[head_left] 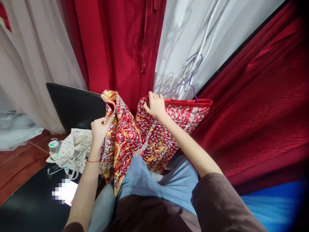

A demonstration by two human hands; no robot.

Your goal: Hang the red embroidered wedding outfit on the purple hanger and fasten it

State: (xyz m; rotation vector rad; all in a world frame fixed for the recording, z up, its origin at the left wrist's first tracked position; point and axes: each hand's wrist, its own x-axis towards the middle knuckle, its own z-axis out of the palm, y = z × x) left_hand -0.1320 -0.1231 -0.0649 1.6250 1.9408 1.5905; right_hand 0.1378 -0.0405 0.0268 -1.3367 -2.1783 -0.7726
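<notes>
A red garment embroidered in gold and silver (135,138) hangs open over my lap, above my blue jeans. My left hand (100,127) is closed on the left front edge of the garment, near its collar. My right hand (155,104) grips the top edge of the right side, near the shoulder. A purple wire hanger (190,80) sticks up just behind the garment's right shoulder, against a white curtain. A thin red string circles my left wrist.
Red and white curtains (116,45) hang behind. A black chair or seat back (72,106) stands to the left, with a dotted cream cloth bag (72,149) and a small tape roll (54,145) beside it. Red fabric (256,106) drapes on the right.
</notes>
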